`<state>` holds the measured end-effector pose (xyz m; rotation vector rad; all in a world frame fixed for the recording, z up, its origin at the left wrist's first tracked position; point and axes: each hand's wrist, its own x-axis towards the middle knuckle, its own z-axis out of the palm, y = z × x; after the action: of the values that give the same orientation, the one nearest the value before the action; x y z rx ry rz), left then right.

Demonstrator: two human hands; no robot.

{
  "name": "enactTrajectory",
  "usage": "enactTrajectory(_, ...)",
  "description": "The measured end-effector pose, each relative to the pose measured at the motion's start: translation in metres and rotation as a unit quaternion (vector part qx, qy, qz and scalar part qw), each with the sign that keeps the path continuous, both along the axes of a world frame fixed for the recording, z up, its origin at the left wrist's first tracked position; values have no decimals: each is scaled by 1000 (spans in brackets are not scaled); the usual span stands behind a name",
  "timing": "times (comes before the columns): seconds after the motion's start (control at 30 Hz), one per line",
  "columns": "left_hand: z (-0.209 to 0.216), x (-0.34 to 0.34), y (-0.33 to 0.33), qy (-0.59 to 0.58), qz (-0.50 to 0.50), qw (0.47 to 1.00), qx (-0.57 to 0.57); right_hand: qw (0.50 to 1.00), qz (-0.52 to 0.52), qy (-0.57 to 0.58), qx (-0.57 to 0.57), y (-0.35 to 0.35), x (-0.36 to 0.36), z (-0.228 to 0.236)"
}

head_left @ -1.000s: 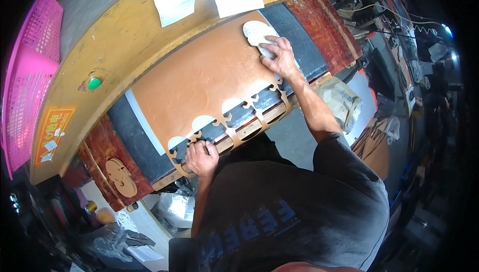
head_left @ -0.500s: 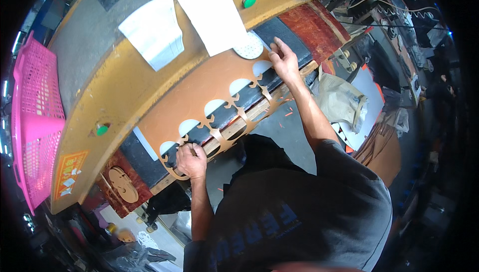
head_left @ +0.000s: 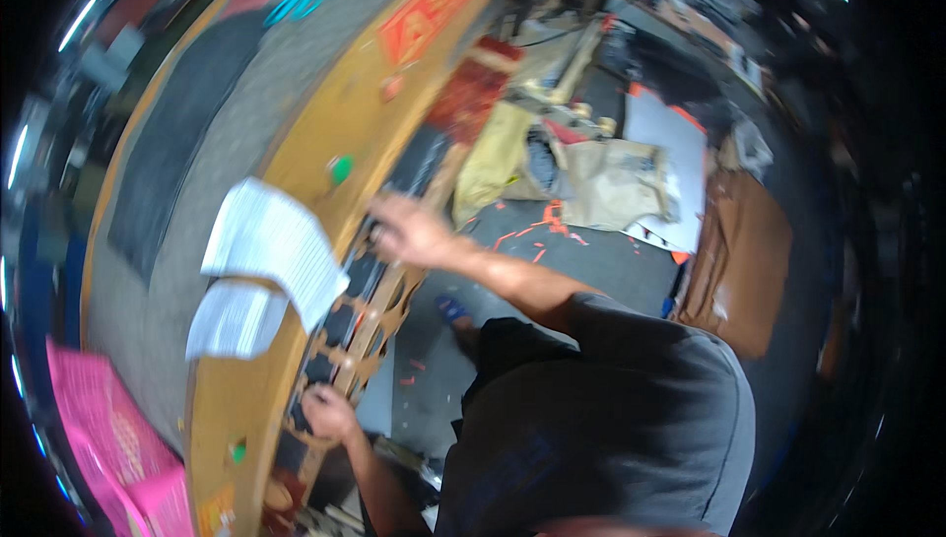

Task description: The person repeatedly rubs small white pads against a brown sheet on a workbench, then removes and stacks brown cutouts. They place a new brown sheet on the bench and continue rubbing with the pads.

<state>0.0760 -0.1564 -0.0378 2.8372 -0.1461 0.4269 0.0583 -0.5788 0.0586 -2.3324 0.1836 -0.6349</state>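
Observation:
A tan sheet with rows of rounded cut-outs (head_left: 392, 320) lies along the wooden edge of the machine bed, its scrap webbing hanging over the front. My left hand (head_left: 329, 412) is closed at the near end of this webbing, its fingers curled on it. Farther up the bed, my right hand (head_left: 412, 232) reaches over the black surface (head_left: 426, 165) with fingers stretched out and somewhat blurred; nothing shows in it. Above both hands runs the yellow machine beam (head_left: 313, 167), which hides most of the sheet.
Printed papers (head_left: 266, 241) hang over the beam, near a green button (head_left: 340, 169). A pink plastic basket (head_left: 113, 429) stands at left. Beige bags (head_left: 616, 182), orange scraps (head_left: 554, 214) and stacked brown sheets (head_left: 744, 261) lie on the floor at right.
My head has turned, so the machine now runs more steeply through the view and more floor shows at right. The left hand stays at the webbing; the right remains stretched out farther along the bed.

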Motion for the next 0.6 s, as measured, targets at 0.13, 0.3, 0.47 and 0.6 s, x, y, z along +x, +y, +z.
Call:
enactTrajectory(0.13, 3, -3, 5, -19, -30, 999, -5, 978, 75, 77, -178, 3, -15, -45)
enactTrajectory(0.3, 4, -6, 9, 4, 9, 1000, -26, 986, 42, 64, -149, 19, -15, -69)
enactTrajectory(0.47, 3, -16, 11, 19, 24, 999, -25, 986, 55, 96, -121, 21, -25, -68)
enactTrajectory(0.6, -6, -36, 12, 74, 59, 996, -3, 972, 75, 188, -116, 17, -44, -62)
